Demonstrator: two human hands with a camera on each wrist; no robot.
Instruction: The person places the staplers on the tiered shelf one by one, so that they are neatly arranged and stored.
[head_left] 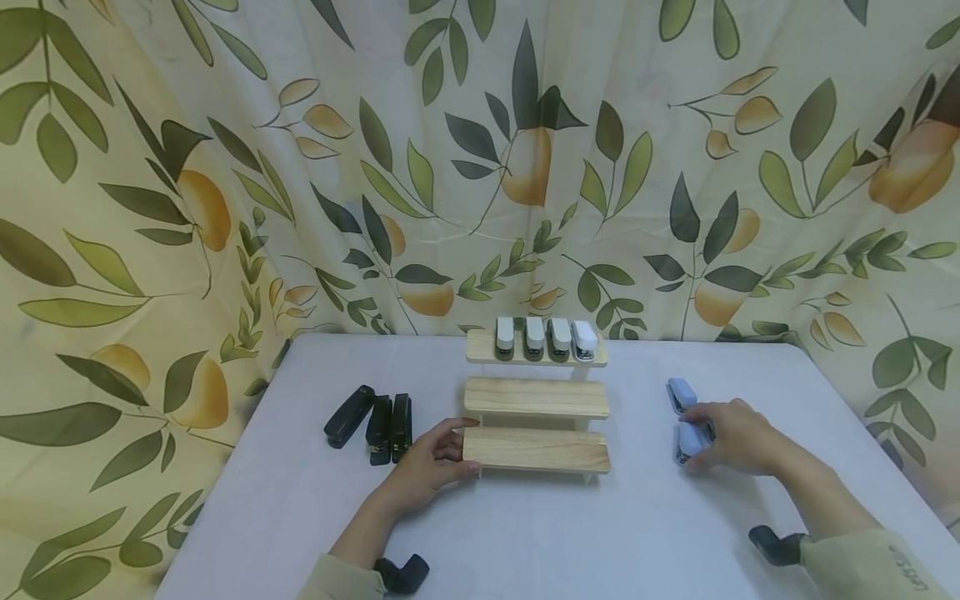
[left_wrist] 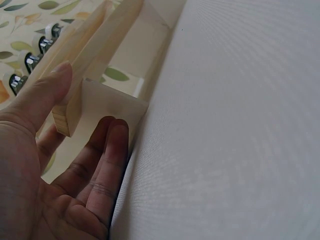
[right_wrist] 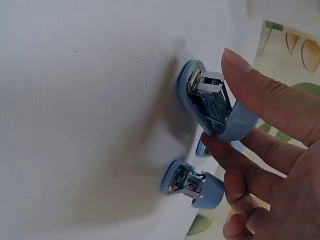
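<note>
My left hand (head_left: pixel 429 468) grips the left end of a stepped rack's lowest wooden shelf (head_left: pixel 536 451). In the left wrist view its thumb lies against the plank (left_wrist: pixel 75 107), with fingertips by the pale side support (left_wrist: pixel 114 100). At the right, my right hand (head_left: pixel 738 435) pinches a small light-blue stapler (right_wrist: pixel 239 120) between thumb and fingers. A second blue stapler (right_wrist: pixel 192 184) stands beside it in the right wrist view. Another (right_wrist: pixel 202 146) is mostly hidden behind the fingers. The head view shows a blue stapler (head_left: pixel 681 395) just beyond that hand.
Several small white-topped staplers (head_left: pixel 534 337) stand in a row on the top shelf (head_left: pixel 480 348). The middle shelf (head_left: pixel 536 397) bears nothing. Three black staplers (head_left: pixel 380 429) lie left of the rack on the white table (head_left: pixel 525 542). A leaf-patterned curtain (head_left: pixel 480 250) hangs behind.
</note>
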